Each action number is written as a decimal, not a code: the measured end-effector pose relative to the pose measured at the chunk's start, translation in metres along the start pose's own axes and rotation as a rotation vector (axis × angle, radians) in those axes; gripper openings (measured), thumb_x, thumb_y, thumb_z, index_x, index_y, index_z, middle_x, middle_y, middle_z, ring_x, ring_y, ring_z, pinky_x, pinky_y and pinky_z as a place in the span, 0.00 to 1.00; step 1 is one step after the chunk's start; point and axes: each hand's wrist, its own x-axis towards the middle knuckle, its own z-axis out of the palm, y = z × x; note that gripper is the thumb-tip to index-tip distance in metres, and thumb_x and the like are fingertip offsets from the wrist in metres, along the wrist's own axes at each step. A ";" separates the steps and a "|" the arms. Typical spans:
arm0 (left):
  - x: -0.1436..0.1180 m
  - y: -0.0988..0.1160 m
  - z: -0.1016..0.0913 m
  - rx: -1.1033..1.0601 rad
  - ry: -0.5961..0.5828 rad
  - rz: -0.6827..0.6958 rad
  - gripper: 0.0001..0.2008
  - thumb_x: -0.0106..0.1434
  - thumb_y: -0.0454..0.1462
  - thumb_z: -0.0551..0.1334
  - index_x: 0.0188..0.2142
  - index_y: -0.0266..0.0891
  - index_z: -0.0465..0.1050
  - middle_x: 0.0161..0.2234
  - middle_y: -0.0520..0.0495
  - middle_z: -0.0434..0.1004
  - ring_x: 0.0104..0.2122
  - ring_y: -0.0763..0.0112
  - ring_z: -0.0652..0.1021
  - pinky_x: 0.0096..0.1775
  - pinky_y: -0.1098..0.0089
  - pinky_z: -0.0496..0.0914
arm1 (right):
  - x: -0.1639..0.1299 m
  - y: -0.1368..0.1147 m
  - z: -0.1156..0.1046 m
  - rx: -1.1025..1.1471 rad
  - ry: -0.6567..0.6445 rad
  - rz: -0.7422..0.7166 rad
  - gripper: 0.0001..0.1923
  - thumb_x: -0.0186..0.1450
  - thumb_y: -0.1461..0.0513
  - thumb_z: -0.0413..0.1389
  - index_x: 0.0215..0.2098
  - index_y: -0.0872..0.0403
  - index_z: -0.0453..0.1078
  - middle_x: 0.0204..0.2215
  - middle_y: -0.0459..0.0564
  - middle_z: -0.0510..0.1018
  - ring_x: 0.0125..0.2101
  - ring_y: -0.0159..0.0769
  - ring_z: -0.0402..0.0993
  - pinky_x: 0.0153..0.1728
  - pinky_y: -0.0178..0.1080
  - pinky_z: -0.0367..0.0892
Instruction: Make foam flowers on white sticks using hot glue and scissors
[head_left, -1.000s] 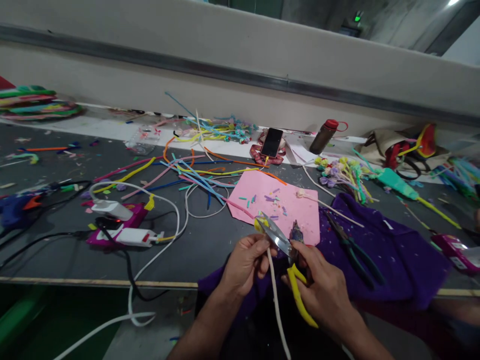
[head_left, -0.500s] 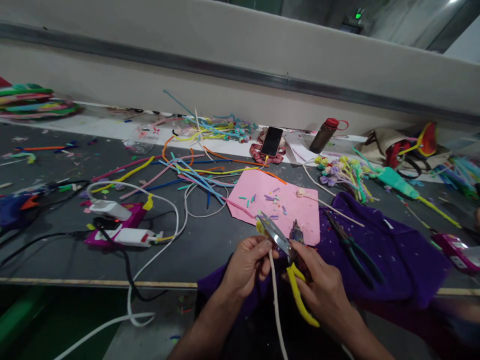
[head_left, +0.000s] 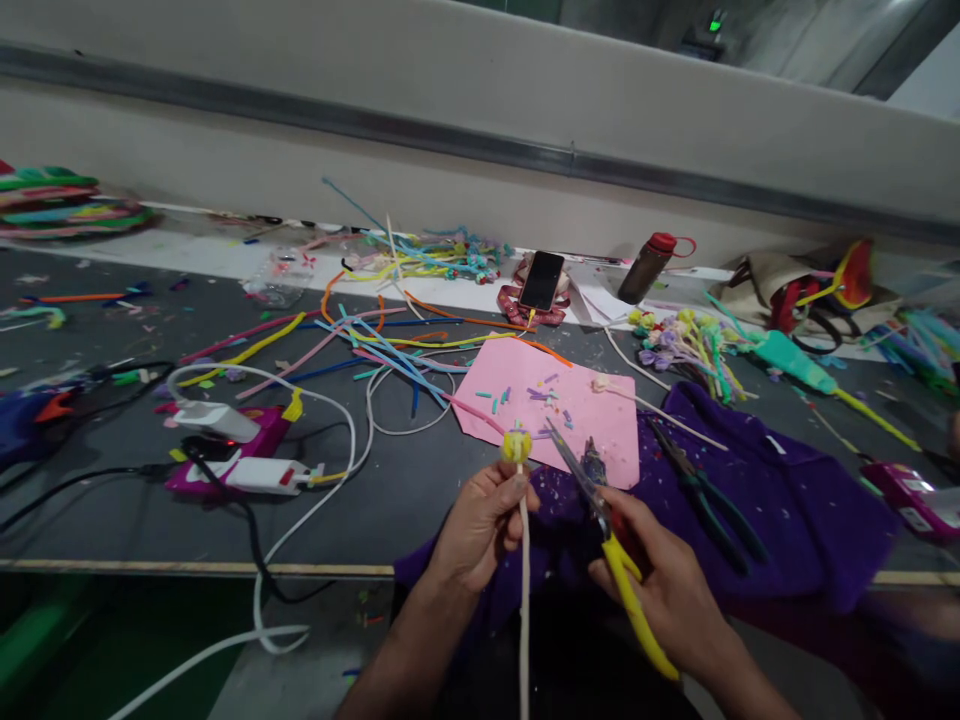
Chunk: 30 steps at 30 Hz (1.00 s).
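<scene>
1. Head view: our left hand [head_left: 484, 520] pinches a white stem [head_left: 523, 590] upright, topped by a small yellow flower [head_left: 517, 445].
2. Our right hand [head_left: 664, 585] grips yellow-handled scissors [head_left: 600, 520], blades nearly closed, just right of the flower.
3. Behind lie a pink sheet [head_left: 555, 405], purple cloth [head_left: 795, 510] and 1 pair of pliers [head_left: 705, 495].

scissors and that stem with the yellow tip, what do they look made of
Scissors: blades look like bare shiny metal, reflecting light; handles look like smooth yellow plastic, held in the right hand. Stem, in the left hand: pale and matte, probably a fuzzy pipe cleaner, though the fuzz is too small to confirm.
</scene>
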 end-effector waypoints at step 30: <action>-0.002 -0.007 -0.004 0.163 0.077 0.156 0.12 0.49 0.39 0.66 0.24 0.34 0.66 0.16 0.55 0.67 0.13 0.86 0.62 0.16 0.82 0.53 | 0.004 -0.005 0.010 -0.146 0.032 -0.120 0.27 0.58 0.59 0.57 0.54 0.53 0.56 0.31 0.48 0.70 0.28 0.34 0.68 0.29 0.35 0.66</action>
